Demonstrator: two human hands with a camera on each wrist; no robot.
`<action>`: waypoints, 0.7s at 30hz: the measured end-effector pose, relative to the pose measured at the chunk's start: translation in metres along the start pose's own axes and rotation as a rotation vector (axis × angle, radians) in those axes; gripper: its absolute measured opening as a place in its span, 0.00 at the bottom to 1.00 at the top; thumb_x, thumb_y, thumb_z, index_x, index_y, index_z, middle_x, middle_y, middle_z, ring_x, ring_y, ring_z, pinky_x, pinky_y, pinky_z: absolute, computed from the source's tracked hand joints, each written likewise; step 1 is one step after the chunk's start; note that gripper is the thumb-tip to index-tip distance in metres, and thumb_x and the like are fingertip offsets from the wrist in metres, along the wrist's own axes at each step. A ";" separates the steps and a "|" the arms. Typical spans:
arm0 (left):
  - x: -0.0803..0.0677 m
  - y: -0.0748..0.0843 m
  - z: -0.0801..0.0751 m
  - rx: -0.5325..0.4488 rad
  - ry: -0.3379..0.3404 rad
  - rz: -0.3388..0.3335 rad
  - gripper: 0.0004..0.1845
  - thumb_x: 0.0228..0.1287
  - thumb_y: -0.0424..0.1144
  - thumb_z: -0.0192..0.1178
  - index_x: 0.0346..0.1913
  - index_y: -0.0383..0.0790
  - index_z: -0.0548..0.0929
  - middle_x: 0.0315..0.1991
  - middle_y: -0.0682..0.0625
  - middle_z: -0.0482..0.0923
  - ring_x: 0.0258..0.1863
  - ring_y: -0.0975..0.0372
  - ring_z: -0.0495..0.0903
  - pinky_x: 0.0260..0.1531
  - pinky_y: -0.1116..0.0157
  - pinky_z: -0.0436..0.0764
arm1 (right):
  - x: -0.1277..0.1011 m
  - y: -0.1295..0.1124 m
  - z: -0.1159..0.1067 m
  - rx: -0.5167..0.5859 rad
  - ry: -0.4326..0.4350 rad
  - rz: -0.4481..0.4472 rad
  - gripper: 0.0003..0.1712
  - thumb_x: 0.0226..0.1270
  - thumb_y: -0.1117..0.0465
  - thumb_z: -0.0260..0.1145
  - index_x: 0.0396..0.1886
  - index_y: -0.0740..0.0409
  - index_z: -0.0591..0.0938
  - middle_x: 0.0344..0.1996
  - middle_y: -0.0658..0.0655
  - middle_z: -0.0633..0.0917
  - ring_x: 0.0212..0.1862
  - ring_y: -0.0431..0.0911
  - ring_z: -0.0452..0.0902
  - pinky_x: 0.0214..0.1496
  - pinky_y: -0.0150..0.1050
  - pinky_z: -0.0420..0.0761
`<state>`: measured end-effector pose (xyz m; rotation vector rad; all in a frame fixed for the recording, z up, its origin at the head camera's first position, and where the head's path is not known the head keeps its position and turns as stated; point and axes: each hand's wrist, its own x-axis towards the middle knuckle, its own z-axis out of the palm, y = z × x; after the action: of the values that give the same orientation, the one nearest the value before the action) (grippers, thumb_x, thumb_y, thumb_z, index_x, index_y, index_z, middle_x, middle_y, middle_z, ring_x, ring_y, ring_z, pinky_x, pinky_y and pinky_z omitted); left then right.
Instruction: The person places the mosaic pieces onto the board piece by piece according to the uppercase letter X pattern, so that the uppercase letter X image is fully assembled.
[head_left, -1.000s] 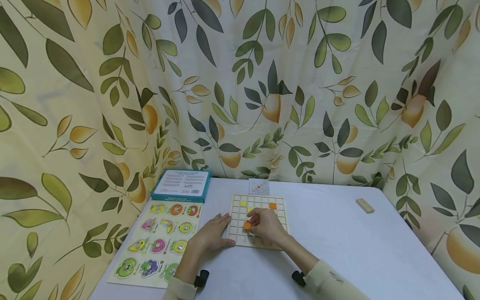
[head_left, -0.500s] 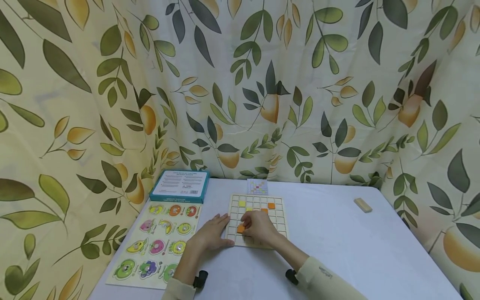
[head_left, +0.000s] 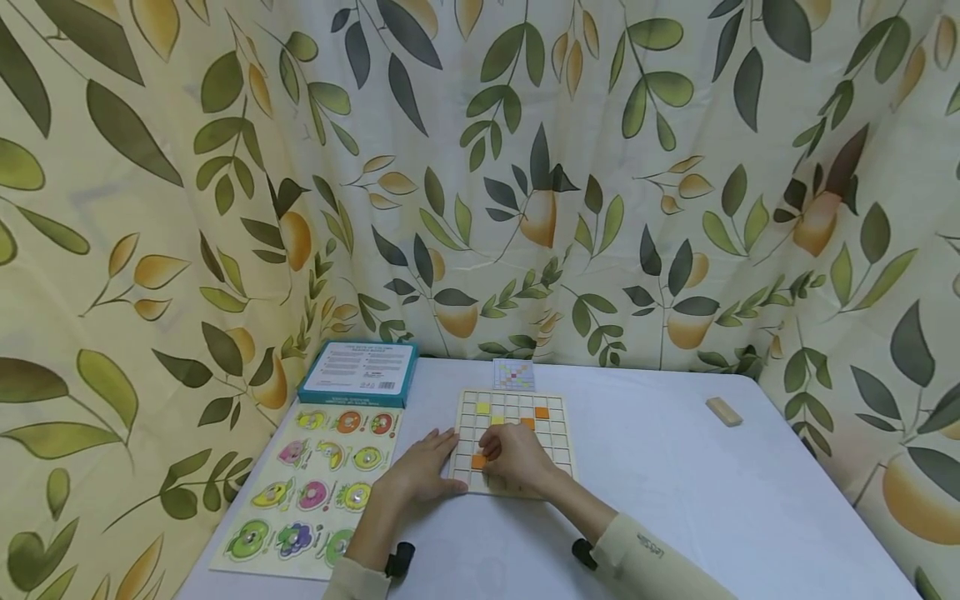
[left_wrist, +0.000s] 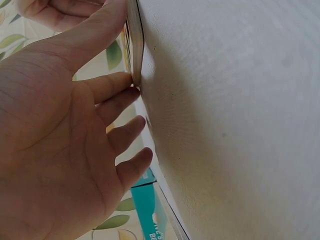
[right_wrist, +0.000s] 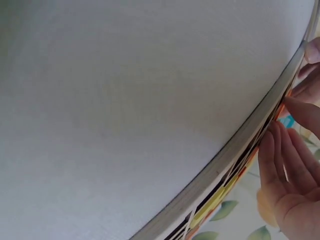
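Observation:
A pale wooden grid board (head_left: 558, 442) lies flat on the white table. My right hand (head_left: 519, 457) is over its lower left, thumb and fingertips pinching an orange square tile (head_left: 478, 462) at the board's surface. In the right wrist view the right hand (right_wrist: 297, 200) has its thumb and fingertips close together at the board's edge (right_wrist: 220, 172). My left hand (head_left: 420, 468) rests at the board's left side, fingers extended and touching the edge. Yellow tiles (head_left: 483, 408) and orange tiles (head_left: 542, 412) sit in upper cells; the right hand partly hides the grid.
A small colored pattern card (head_left: 513, 375) lies behind the board. On the left are a fruit-picture puzzle board (head_left: 303, 475) and a teal-edged box (head_left: 358, 372). A small wooden block (head_left: 723, 411) lies at the far right. A leaf-print curtain (head_left: 480, 208) surrounds the table.
My right hand has moved the orange tile left and slightly toward me, down into a lower-left cell. An orange tile in an upper cell has come into view. The left hand stays put.

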<state>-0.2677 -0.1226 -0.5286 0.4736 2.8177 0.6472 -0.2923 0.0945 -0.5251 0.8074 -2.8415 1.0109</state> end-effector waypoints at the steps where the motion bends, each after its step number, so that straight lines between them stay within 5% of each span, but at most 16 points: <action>1: 0.000 0.000 0.000 0.000 0.000 0.001 0.48 0.62 0.57 0.74 0.80 0.42 0.66 0.81 0.48 0.61 0.82 0.47 0.53 0.78 0.43 0.59 | -0.001 -0.001 0.000 -0.005 -0.001 -0.005 0.15 0.51 0.70 0.82 0.39 0.62 0.89 0.31 0.53 0.90 0.34 0.44 0.86 0.37 0.34 0.86; 10: 0.001 0.001 0.000 -0.001 -0.002 0.010 0.49 0.61 0.58 0.74 0.80 0.42 0.66 0.81 0.48 0.61 0.82 0.47 0.53 0.78 0.43 0.60 | -0.009 -0.008 -0.009 -0.052 -0.023 -0.049 0.13 0.57 0.72 0.75 0.44 0.64 0.89 0.36 0.56 0.91 0.37 0.45 0.86 0.41 0.36 0.87; 21: 0.001 0.001 0.002 -0.009 -0.001 -0.001 0.49 0.62 0.58 0.72 0.80 0.41 0.65 0.82 0.47 0.59 0.83 0.48 0.52 0.79 0.45 0.59 | -0.020 0.010 -0.037 -0.209 0.112 0.038 0.12 0.59 0.65 0.78 0.44 0.58 0.91 0.43 0.54 0.92 0.47 0.51 0.88 0.50 0.49 0.88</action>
<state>-0.2682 -0.1207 -0.5299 0.4710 2.8128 0.6598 -0.2854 0.1322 -0.5053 0.6588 -2.8144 0.7211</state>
